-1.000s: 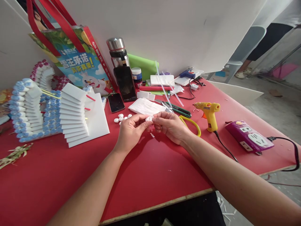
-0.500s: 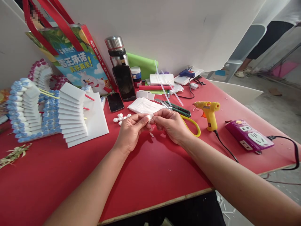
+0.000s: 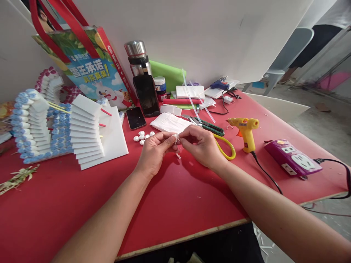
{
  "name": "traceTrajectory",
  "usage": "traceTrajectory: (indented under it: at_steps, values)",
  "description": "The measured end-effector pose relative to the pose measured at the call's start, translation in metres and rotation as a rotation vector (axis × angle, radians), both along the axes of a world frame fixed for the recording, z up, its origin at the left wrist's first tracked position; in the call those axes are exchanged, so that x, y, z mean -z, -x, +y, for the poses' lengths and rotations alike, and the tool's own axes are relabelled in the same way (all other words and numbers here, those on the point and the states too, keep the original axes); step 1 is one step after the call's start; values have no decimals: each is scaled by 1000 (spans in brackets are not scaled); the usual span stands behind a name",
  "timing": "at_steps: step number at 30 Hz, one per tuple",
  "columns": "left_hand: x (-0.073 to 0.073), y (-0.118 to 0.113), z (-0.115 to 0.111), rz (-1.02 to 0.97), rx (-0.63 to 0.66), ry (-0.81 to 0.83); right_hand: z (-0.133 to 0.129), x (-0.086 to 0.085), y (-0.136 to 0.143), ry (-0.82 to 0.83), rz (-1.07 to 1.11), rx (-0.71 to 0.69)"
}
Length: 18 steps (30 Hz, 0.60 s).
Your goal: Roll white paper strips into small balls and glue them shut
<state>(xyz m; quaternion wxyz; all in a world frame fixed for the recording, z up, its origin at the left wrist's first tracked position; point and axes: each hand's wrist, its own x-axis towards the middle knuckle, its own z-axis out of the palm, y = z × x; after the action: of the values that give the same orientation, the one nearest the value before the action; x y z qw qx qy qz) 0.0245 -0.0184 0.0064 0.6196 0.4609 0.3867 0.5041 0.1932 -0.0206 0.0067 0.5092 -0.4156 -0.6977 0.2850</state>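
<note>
Over the red table, my left hand (image 3: 152, 152) pinches a small twisted white tissue ball (image 3: 176, 136) between thumb and fingers. My right hand (image 3: 202, 147) meets it from the right, its fingertips closed on the edge of the same piece, which they partly hide. Beneath the hands lies a small white scrap (image 3: 178, 156). Several finished-looking white tissue rosettes (image 3: 142, 137) are clustered just left of my left hand. Behind both hands is a flat stack of white tissue (image 3: 170, 122).
A yellow glue gun (image 3: 245, 130) and a purple power strip (image 3: 293, 157) with cords occupy the right. At left stand fanned white boards (image 3: 87, 137) and blue-and-white rosette work (image 3: 26, 128). Phones (image 3: 136, 118), a steel flask (image 3: 137, 54) and a printed bag (image 3: 93, 73) line the back.
The view has shifted slightly, so things sit a little farther right. Both hands stay together on the tissue ball, with the fingers moving only slightly around it.
</note>
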Motion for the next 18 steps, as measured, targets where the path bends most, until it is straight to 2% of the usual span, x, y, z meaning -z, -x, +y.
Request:
traceTrajectory:
  at_steps: [5,10,14,18]
  values:
    - [4,2,3,70,-47,-30,-2,3,-1,-150,-161,-16]
    - [8,2,4,138,-98,-67,-3,5,-2,-203,-223,-23]
    - [7,1,3,180,-125,-119,-3,5,-2,-224,-234,-25]
    - [4,3,2,265,-159,-233,-3,5,-1,-217,-150,-29]
